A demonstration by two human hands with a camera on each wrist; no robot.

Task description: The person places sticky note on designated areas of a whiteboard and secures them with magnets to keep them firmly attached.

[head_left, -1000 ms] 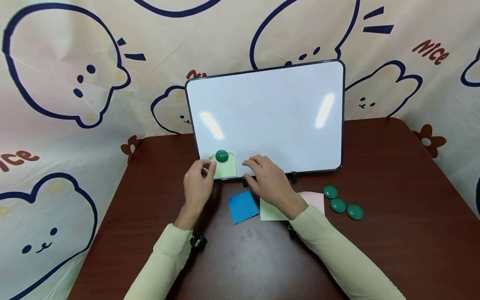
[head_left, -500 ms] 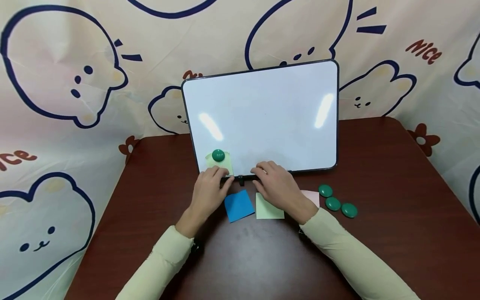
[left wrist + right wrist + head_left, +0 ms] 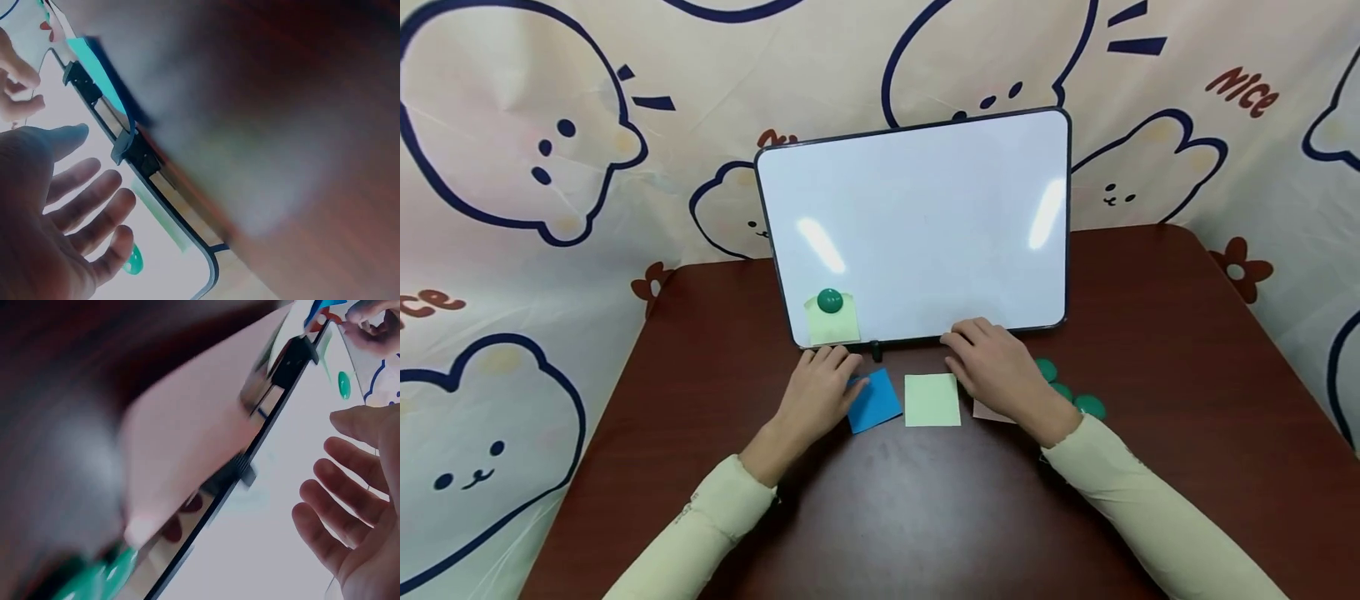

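A whiteboard [image 3: 917, 225] stands upright on the table. At its lower left corner a green round magnet [image 3: 830, 301] lies over the upper part of a pale green sticky note [image 3: 832, 325]. My left hand [image 3: 816, 392] hovers below that corner, its thumb close to a blue sticky note [image 3: 876, 403]. In the left wrist view its fingers [image 3: 94, 194] are loosely bent and hold nothing. My right hand [image 3: 1000, 375] is by the board's lower edge, partly covering a pink sticky note [image 3: 992, 412]. The right wrist view shows its fingers [image 3: 340, 487] relaxed, holding nothing.
Another pale green sticky note [image 3: 932, 400] lies between the hands. Several green magnets [image 3: 1090, 406] sit beside the right wrist, partly hidden. Black clips [image 3: 877, 351] hold the board's bottom edge. A patterned cloth [image 3: 625, 192] hangs behind the brown table [image 3: 887, 517].
My left hand has left the pinned note's edge and dropped down toward the blue note. The right hand has shifted right, uncovering the green note on the table. The view has moved slightly.
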